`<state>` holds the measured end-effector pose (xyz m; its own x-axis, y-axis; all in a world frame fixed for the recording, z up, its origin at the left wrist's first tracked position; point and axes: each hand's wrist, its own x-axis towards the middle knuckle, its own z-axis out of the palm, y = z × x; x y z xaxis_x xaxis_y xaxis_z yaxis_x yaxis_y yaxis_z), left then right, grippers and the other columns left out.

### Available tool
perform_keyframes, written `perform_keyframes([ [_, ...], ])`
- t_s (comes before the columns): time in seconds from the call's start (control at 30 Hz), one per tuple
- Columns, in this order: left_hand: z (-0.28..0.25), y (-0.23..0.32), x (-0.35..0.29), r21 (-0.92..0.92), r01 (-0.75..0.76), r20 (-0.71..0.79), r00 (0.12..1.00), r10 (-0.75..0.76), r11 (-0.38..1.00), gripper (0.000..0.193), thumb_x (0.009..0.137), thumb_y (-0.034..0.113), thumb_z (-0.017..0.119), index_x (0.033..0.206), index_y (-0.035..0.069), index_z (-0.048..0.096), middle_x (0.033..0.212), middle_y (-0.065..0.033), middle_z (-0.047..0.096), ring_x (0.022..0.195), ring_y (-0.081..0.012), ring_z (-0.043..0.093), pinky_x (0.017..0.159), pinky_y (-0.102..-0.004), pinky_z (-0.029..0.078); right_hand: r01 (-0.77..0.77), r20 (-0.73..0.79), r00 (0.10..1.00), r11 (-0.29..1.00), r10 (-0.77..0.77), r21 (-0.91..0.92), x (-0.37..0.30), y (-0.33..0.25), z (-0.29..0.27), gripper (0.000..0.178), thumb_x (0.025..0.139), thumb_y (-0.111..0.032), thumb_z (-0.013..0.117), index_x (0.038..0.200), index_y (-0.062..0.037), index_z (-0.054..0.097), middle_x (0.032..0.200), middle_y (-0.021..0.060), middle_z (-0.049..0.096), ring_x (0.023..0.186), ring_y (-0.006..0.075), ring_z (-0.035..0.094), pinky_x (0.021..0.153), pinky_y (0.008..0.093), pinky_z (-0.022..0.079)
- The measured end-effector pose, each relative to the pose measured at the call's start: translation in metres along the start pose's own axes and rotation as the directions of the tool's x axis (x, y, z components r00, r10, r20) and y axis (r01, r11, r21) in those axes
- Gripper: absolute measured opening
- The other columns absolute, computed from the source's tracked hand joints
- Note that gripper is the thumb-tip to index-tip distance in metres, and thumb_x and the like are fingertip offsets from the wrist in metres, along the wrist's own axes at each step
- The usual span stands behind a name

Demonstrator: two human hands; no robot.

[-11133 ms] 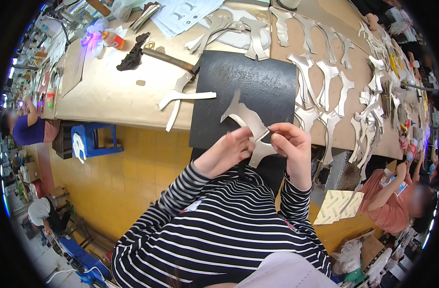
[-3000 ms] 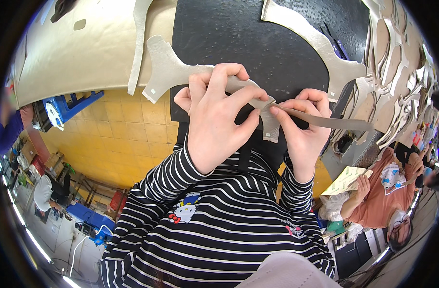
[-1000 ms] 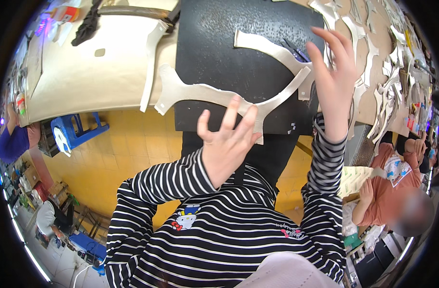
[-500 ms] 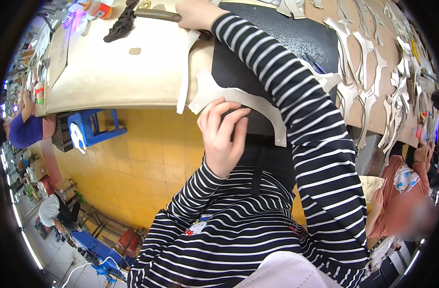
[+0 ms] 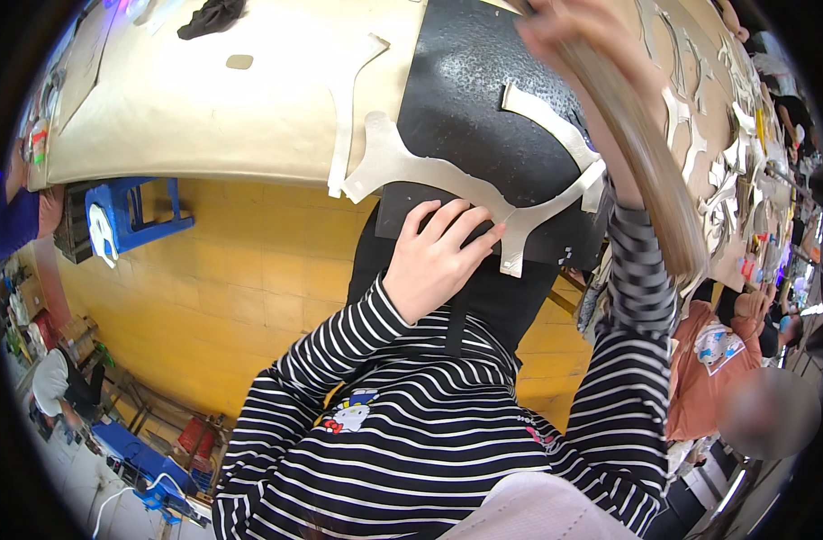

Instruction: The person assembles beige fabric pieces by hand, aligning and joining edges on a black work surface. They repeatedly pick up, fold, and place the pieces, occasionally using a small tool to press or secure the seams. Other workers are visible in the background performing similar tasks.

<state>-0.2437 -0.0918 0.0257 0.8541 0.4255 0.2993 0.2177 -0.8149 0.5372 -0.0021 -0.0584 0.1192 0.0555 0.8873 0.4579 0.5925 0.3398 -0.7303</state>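
Note:
Cream, flat branched pieces, like cut leather or lining, lie in front of me. One joined piece (image 5: pixel 384 157) runs along the near edge of the black board (image 5: pixel 465 72). My left hand (image 5: pixel 434 270) rests at that edge, fingers apart, fingertips touching the piece. Above the board's right side my right hand (image 5: pixel 592 31), blurred, grips a wooden-handled hammer (image 5: pixel 650 153); its handle slants down toward me and its head is not clear. A curved strip (image 5: pixel 556 121) lies on the board to the right. Another forked piece (image 5: pixel 342 112) sits left of the board.
A padded cream tabletop (image 5: pixel 177 126) spreads left, with a black cloth (image 5: pixel 212 16) on it. Several cut pieces (image 5: pixel 727 171) cover the brown board at right. A blue stool (image 5: pixel 141 216) stands below the table's left edge. A person in pink (image 5: pixel 700 378) is at right.
My right hand has swung from the far table to the right, lifting the hammer. My left hand has moved slightly right onto the joined piece. More of the black board and strip shows.

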Motion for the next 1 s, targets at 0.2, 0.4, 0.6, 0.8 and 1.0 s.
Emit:
perform_keyframes([
  [0.2,0.001,0.003,-0.003,0.112,-0.047,0.066,0.997,0.04,0.993,0.033,0.08,0.017,0.069,0.113,0.017,0.069,0.117,0.0004,0.061,0.114,-0.0199,0.055,0.103,-0.0429,0.038,-0.351,-0.188,0.911,0.93,0.366,0.11,-0.119,-0.021,0.029,0.015,0.091,-0.011,0.065,0.096,0.0032,0.069,0.113,0.0163,0.063,0.087,0.0217,0.069,0.074,0.03,0.06],
  [0.4,-0.005,0.006,-0.005,0.101,-0.022,0.105,0.994,0.011,0.995,0.036,0.081,0.016,0.07,0.117,0.015,0.067,0.127,0.0004,0.06,0.12,-0.0213,0.054,0.104,-0.0432,0.037,-0.377,-0.134,0.474,0.339,0.87,0.862,-0.147,-0.053,0.047,0.032,0.102,-0.023,0.051,0.123,0.0006,0.056,0.125,0.0167,0.056,0.096,0.0212,0.067,0.069,0.0252,0.059],
  [0.6,-0.004,0.0,-0.004,0.041,-0.02,0.093,0.996,0.016,0.999,0.034,0.081,0.016,0.069,0.115,0.013,0.066,0.124,0.0006,0.061,0.12,-0.0194,0.055,0.103,-0.0415,0.038,-0.626,0.357,0.399,-0.034,0.844,0.779,-0.152,-0.065,0.021,0.045,0.107,-0.025,0.039,0.145,-0.0012,0.034,0.075,0.0056,0.055,0.039,0.0049,0.037,0.035,0.0175,0.032],
  [0.8,-0.007,-0.009,0.003,-0.143,0.061,-0.014,0.998,-0.064,0.988,0.034,0.079,0.007,0.074,0.112,0.009,0.069,0.115,-0.0045,0.064,0.107,-0.0235,0.06,0.092,-0.0367,0.044,-0.793,-0.121,0.549,0.561,0.827,0.237,-0.2,-0.11,0.025,0.042,0.104,-0.01,0.039,0.144,0.0021,0.037,0.075,0.0023,0.057,0.058,0.0051,0.049,0.049,0.0186,0.038],
  [1.0,-0.001,-0.017,0.015,-0.149,0.075,-0.063,0.994,-0.086,0.986,0.028,0.074,0.004,0.077,0.102,0.007,0.073,0.101,-0.0047,0.063,0.093,-0.0236,0.058,0.082,-0.0359,0.046,-0.709,-0.171,0.704,0.669,0.689,-0.226,-0.234,-0.125,0.03,0.049,0.092,0.003,0.057,0.14,-0.0006,0.048,0.1,0.0215,0.069,0.078,0.0324,0.069,0.067,0.0314,0.053],
])
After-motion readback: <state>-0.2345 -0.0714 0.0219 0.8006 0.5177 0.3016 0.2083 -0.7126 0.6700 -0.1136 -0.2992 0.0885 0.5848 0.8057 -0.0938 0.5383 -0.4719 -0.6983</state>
